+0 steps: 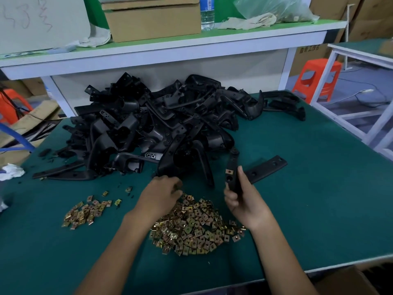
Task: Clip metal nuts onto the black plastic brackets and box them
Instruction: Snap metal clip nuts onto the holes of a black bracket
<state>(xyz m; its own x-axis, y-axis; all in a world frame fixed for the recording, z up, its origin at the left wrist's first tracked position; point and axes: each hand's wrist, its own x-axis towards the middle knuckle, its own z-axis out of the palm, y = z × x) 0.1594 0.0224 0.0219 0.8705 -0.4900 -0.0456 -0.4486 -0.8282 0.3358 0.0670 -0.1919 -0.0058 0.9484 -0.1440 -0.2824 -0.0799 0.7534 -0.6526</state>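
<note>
My right hand point(244, 199) grips a black plastic bracket point(232, 167) upright, with one brass-coloured metal nut point(229, 171) clipped on its edge. My left hand point(163, 192) reaches palm down into the far edge of the big heap of metal nuts point(191, 228), fingers curled among them; whether it pinches one is hidden. A large pile of black brackets point(161, 124) fills the back of the green table point(308, 209). A smaller scatter of nuts point(85, 213) lies to the left.
A flat black bracket point(265, 169) lies just behind my right hand. A cardboard box corner point(348, 282) shows below the table's front right edge. A shelf above holds a cardboard box point(153, 20) and a water bottle point(207, 13). An orange stool point(316, 79) stands to the right.
</note>
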